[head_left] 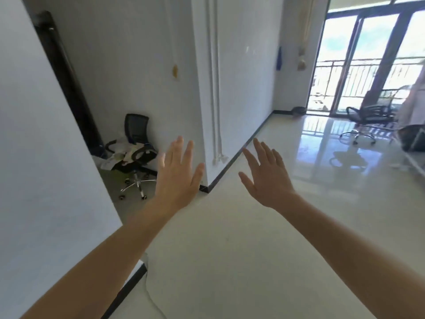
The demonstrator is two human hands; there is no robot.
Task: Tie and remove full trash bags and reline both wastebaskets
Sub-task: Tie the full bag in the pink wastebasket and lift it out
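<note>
My left hand (177, 178) and right hand (268, 178) are spread wide, fingers straight, holding nothing, above the floor (230, 249). Past the left one, a cluttered chair (135, 143) stands by the wall (149, 65). A dark shape (411, 138) at the far right may be a wastebasket; I cannot tell.

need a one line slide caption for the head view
Empty left hand and right hand held out open above a glossy floor, a cluttered office chair in the corner beyond.
</note>
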